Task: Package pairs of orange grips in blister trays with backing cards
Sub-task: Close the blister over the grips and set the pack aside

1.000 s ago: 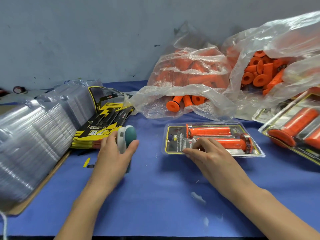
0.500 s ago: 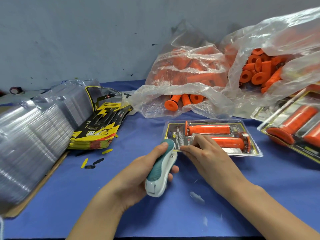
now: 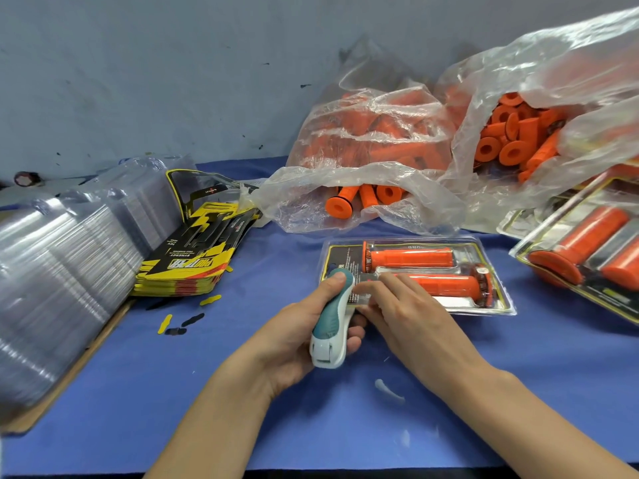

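The left hand [image 3: 294, 337] has its fingers wrapped round a teal stapler [image 3: 332, 319], nose at the near left corner of the pack [image 3: 415, 274]; the right hand [image 3: 401, 309] lies with straight fingers pressing that corner; the pack, two grips [image 3: 411, 259] on its card, lies flat mid-counter [image 3: 138, 392]; trays [image 3: 52, 271] and cards [image 3: 193, 261] stack left; bags [image 3: 373, 150] of grips behind.

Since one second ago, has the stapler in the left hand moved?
Yes. The stapler, held by the left hand, went right, away from the card stack, and now its nose meets the left edge of the blister pack.
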